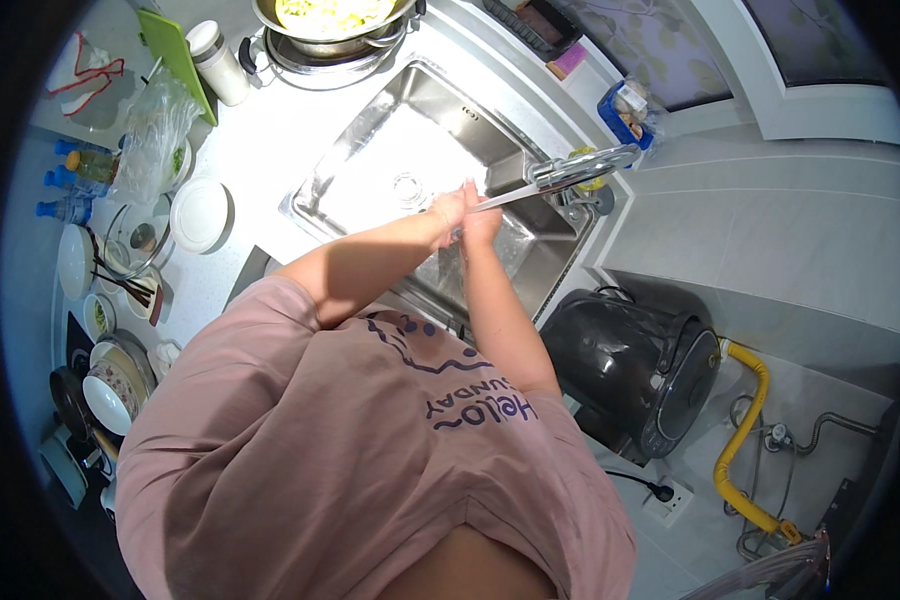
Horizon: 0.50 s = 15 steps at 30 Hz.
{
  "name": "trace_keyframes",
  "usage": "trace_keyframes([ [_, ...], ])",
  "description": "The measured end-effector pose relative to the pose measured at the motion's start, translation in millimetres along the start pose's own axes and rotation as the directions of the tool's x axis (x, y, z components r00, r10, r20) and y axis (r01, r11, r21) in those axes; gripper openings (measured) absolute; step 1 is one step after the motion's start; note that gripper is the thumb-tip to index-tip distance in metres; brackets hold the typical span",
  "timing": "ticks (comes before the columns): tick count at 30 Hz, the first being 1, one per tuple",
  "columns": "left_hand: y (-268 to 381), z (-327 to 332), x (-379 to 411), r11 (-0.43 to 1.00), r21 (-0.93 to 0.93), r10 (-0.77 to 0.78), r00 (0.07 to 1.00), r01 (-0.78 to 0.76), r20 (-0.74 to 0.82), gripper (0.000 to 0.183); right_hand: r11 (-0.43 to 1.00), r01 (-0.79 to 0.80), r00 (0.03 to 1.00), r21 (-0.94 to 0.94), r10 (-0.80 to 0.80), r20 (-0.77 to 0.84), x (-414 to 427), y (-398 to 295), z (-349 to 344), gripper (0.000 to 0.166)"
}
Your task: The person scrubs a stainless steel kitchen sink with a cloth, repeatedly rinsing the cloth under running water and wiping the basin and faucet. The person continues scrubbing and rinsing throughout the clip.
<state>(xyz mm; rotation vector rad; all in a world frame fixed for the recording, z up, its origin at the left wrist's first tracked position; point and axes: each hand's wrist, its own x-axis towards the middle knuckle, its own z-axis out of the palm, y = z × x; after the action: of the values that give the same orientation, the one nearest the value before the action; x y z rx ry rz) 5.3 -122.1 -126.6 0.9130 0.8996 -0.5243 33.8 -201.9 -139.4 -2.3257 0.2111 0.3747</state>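
My left hand (447, 214) and my right hand (484, 225) are pressed together over the stainless steel sink (435, 135). A stream of water (506, 197) runs onto them from the chrome faucet (585, 166), which reaches in from the right. Fingers overlap, and a small shiny spot shows between the palms; whether it is water or an object, I cannot tell. Below and to the left of the hands is the round drain (407, 187) in the basin's floor.
Behind the sink's left corner stands a pan of yellow food (334, 15) on stacked cookware. Leftward are a white-lidded jar (217, 64), a green cutting board (176, 64), a white plate (199, 214) and bowls (109, 405). A black appliance (630, 367) sits at right, near a yellow hose (742, 442).
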Motion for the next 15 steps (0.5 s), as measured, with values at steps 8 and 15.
trace_keyframes([
  [8, -11, -19, 9, 0.953, -0.281, 0.085, 0.992, -0.109, -0.097, 0.030, 0.664, -0.316, 0.945, 0.678, 0.286, 0.160, -26, -8, -1, 0.034],
  [15, -25, -40, 36, 0.970, -0.112, 0.200, 0.969, -0.217, -0.146, 0.039, 0.858, -0.032, 0.997, 0.512, 0.064, -0.044, -13, 18, 31, 0.027],
])
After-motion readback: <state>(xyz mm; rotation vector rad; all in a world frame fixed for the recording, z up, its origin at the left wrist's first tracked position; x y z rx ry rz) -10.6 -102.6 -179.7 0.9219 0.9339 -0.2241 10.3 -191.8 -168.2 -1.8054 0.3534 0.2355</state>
